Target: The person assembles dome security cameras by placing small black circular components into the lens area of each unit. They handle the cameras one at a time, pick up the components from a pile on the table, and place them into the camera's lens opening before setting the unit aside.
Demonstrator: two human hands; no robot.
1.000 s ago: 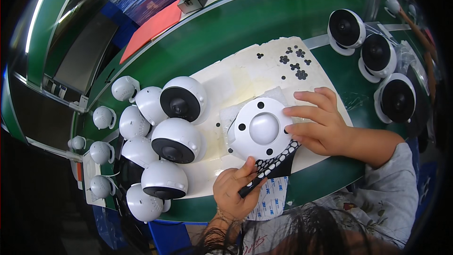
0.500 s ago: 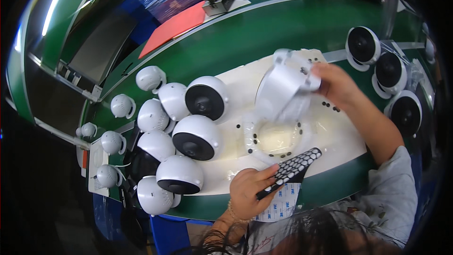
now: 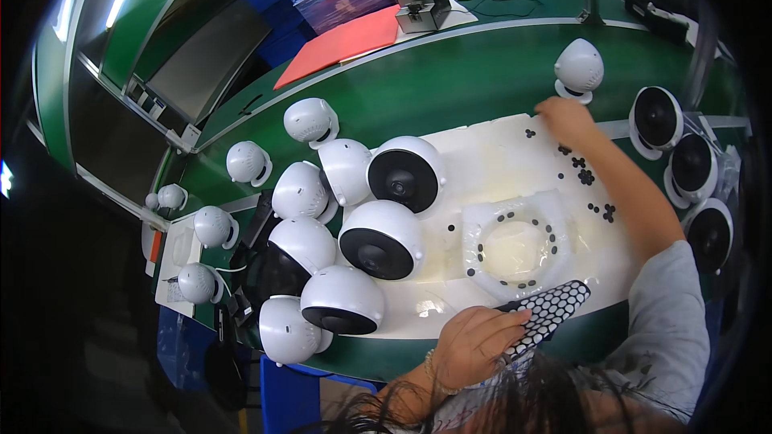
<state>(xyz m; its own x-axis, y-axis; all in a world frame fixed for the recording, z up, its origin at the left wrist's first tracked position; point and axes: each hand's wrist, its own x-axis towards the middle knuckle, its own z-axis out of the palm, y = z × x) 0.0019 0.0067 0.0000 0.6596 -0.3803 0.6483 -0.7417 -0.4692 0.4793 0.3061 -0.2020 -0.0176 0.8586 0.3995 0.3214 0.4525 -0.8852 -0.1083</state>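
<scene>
My left hand [image 3: 470,344] is closed on a black sheet with rows of white round spots [image 3: 552,312], held low at the near edge of the table. My right hand [image 3: 569,124] is at the far right edge of the pale work mat, its fingers bent and mostly hidden. Just beyond it a white round camera-like device [image 3: 580,67] stands upright on its base on the green table. On the mat, left of my right forearm, lies a white ring-shaped holder [image 3: 473,229] with several black dots around its hole.
Several white round devices with black fronts [image 3: 379,239] crowd the left of the mat. More such devices [image 3: 691,162] stand at the right edge. Small black round pads [image 3: 585,178] lie in clusters on the mat. A metal box [image 3: 422,8] and red sheet [image 3: 342,42] are at the back.
The white device that my right hand held above the ring-shaped holder now stands on the far table. My right hand has moved away from the holder; my left still holds the spotted sheet.
</scene>
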